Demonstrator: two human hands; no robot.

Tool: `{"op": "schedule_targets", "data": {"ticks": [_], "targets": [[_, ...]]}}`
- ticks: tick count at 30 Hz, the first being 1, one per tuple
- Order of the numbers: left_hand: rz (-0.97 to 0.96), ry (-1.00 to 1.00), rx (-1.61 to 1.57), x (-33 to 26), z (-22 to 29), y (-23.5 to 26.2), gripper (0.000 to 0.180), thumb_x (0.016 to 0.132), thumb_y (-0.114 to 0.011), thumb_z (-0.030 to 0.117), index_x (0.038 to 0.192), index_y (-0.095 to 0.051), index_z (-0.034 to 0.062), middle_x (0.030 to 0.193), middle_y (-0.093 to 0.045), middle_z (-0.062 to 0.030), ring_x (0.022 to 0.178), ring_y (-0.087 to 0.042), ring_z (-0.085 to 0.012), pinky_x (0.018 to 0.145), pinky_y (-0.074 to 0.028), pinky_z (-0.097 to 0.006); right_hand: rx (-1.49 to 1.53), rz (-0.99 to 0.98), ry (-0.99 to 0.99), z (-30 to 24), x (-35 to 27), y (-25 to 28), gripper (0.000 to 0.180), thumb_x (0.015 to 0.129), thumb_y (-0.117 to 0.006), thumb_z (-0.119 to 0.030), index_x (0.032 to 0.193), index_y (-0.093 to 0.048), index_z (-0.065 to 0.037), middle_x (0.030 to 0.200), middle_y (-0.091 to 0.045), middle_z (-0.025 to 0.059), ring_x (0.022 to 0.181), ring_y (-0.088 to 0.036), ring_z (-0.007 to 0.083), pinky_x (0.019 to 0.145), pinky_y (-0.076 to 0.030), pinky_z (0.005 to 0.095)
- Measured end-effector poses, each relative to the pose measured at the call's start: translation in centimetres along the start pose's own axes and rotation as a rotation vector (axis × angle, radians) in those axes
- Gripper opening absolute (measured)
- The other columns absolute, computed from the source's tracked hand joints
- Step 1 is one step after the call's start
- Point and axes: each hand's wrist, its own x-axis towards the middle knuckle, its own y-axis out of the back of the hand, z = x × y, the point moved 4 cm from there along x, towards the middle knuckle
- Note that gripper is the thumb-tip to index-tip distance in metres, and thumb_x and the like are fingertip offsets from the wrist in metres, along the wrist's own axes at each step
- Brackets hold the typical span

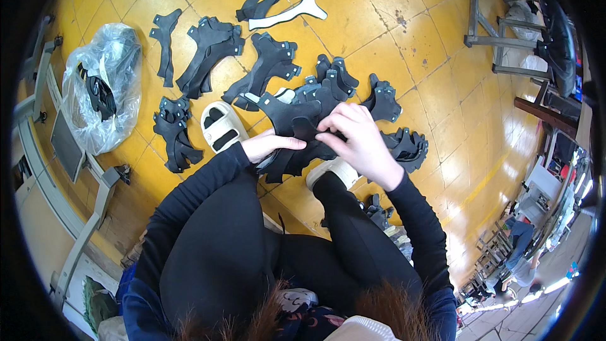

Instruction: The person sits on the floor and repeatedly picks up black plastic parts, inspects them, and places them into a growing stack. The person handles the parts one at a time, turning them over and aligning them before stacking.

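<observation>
1. The left hand (pixel 268 145) and the right hand (pixel 360 139) both pinch one flat black cut shoe-upper piece (pixel 297 123), held above the knees over the yellow tiled floor (pixel 391 25).
2. Each grip is clenched on that piece.
3. Several sorted stacks of like black pieces (pixel 211 50) already lie on the floor.
4. A clear plastic bag (pixel 104 85) with dark pieces inside suggests more are left.

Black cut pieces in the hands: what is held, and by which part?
Both hands hold a stack of black cut pieces: left hand under its lower edge, right hand pinching the top piece's middle.
</observation>
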Motion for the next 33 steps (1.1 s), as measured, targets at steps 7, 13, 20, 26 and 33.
{"op": "schedule_targets", "data": {"ticks": [7, 13, 20, 26, 33], "targets": [[0.022, 0.024, -0.111, -0.2, 1.4, -1.0, 0.040, 0.090, -0.061, 0.023, 0.123, -0.054, 0.0028, 0.116, -0.061, -0.0054, 0.102, -0.058, -0.0140, 0.088, -0.046, -0.028, 0.166, -0.133, 0.060, -0.8, -0.3, 2.8, 0.010, 0.081, -0.063, -0.009, 0.084, -0.053, -0.006, 0.098, -0.061, 0.0080, 0.097, -0.058, 0.0260, 0.099, -0.037, 0.0401], [0.093, -0.095, 0.060, 0.1, 1.1, -0.3, 0.039, 0.092, -0.059, 0.023, 0.123, -0.053, 0.0011, 0.117, -0.061, -0.0074, 0.103, -0.059, -0.0153, 0.092, -0.046, -0.029, 0.525, -0.435, 0.190, -2.7, -1.5, 4.3, 0.008, 0.084, -0.062, -0.007, 0.084, -0.055, -0.004, 0.093, -0.067, 0.0123, 0.092, -0.064, 0.0280, 0.102, -0.037, 0.0474], [0.006, -0.034, -0.059, 0.1, 0.6, -0.9, 0.044, 0.090, -0.062, 0.019, 0.128, -0.048, 0.0021, 0.122, -0.057, -0.0064, 0.109, -0.055, -0.0167, 0.096, -0.043, -0.031, 0.633, 0.484, -0.266, 0.4, -4.1, 12.1, 0.011, 0.088, -0.055, -0.001, 0.099, -0.053, 0.003, 0.089, -0.065, 0.0117, 0.076, -0.062, 0.0165, 0.075, -0.047, 0.0249], [-0.021, -0.102, -0.077, 0.4, 0.4, -0.3, 0.048, 0.090, -0.061, 0.019, 0.131, -0.044, 0.0011, 0.127, -0.053, -0.0063, 0.113, -0.052, -0.0180, 0.099, -0.039, -0.032, 0.359, 0.742, -0.270, 2.5, -3.8, 13.6, 0.025, 0.088, -0.056, 0.006, 0.112, -0.052, 0.007, 0.094, -0.065, 0.0103, 0.080, -0.064, 0.0149, 0.075, -0.049, 0.0246], [-0.004, -0.162, -0.089, 0.4, 0.6, -0.5, 0.050, 0.089, -0.062, 0.016, 0.132, -0.043, 0.0001, 0.130, -0.052, -0.0076, 0.117, -0.050, -0.0194, 0.102, -0.036, -0.033, -0.150, 0.478, -0.245, 2.9, -2.7, 10.4, 0.031, 0.083, -0.061, 0.003, 0.113, -0.059, -0.003, 0.087, -0.067, 0.0120, 0.081, -0.068, 0.0174, 0.072, -0.050, 0.0259]]}}
